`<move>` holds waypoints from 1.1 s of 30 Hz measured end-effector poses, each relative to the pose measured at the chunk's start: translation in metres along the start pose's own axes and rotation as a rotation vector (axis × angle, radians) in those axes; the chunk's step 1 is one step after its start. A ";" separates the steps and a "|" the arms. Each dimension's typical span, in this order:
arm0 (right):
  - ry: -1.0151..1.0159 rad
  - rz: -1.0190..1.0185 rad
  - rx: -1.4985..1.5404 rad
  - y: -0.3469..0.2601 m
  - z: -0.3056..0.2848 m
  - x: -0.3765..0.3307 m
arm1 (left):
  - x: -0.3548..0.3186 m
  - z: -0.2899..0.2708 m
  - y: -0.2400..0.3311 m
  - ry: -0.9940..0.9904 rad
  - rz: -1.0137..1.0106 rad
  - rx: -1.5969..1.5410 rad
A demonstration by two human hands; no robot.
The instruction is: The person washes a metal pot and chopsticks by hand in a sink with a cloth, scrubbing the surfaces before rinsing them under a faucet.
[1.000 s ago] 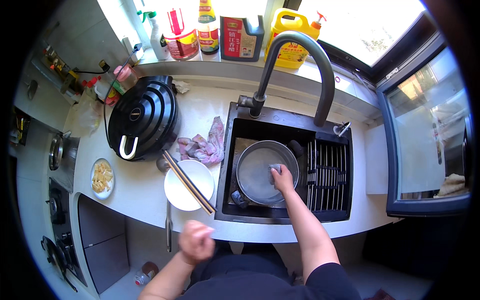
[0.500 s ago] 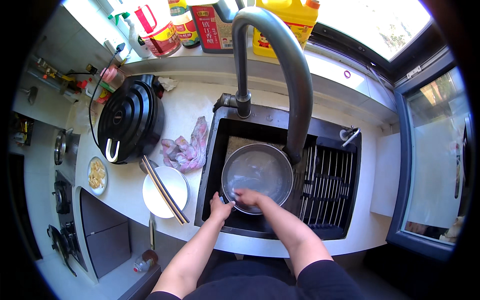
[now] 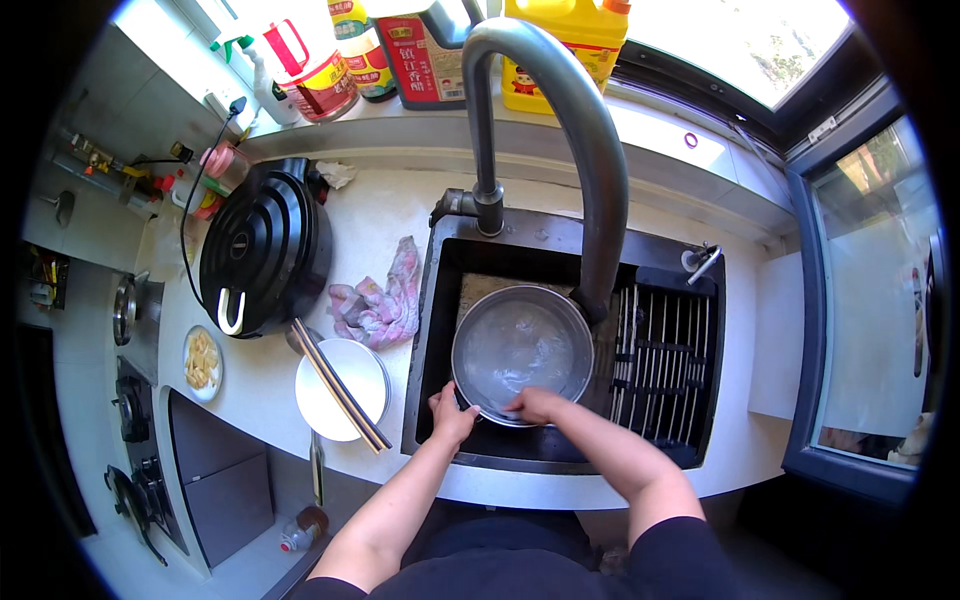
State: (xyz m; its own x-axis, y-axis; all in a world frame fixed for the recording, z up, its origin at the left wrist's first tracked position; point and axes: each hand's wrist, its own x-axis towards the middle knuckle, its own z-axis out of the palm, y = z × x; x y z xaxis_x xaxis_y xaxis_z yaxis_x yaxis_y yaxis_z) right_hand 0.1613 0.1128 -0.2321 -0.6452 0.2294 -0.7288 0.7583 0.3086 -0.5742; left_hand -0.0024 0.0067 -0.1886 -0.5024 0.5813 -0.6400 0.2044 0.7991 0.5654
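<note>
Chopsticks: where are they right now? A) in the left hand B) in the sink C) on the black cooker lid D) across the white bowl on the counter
D: the chopsticks lie across the rim of the white bowl on the counter, left of the sink; both hands are at the metal pot in the sink.

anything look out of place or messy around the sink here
Mildly: a crumpled pink cloth lies bunched on the counter left of the sink, and chopsticks rest slantwise across the white bowl. No spill or damage shows.
</note>
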 end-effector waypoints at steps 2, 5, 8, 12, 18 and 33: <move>-0.145 0.108 -0.305 -0.009 -0.032 -0.020 | -0.004 -0.003 0.003 0.003 0.002 -0.011; -0.153 0.105 -0.225 -0.015 -0.014 0.013 | -0.003 -0.003 0.005 -0.015 -0.013 0.018; 0.130 -0.158 0.766 -0.015 0.033 0.089 | -0.002 -0.003 0.010 -0.045 0.019 0.051; 0.474 -0.170 1.294 -0.080 0.001 0.065 | -0.002 -0.006 -0.001 -0.042 0.046 0.054; 0.315 -0.176 0.636 -0.070 0.004 0.006 | -0.001 -0.006 -0.008 -0.047 0.119 0.029; 0.294 -0.190 0.711 -0.067 0.007 0.012 | -0.005 -0.007 0.001 -0.041 0.050 0.065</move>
State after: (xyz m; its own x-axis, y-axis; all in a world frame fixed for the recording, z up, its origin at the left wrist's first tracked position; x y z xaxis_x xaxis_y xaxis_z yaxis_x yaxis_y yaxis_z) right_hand 0.1035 0.0882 -0.2046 -0.6929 0.4966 -0.5228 0.4466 -0.2736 -0.8519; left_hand -0.0056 0.0032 -0.1812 -0.4555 0.6257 -0.6333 0.2831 0.7762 0.5633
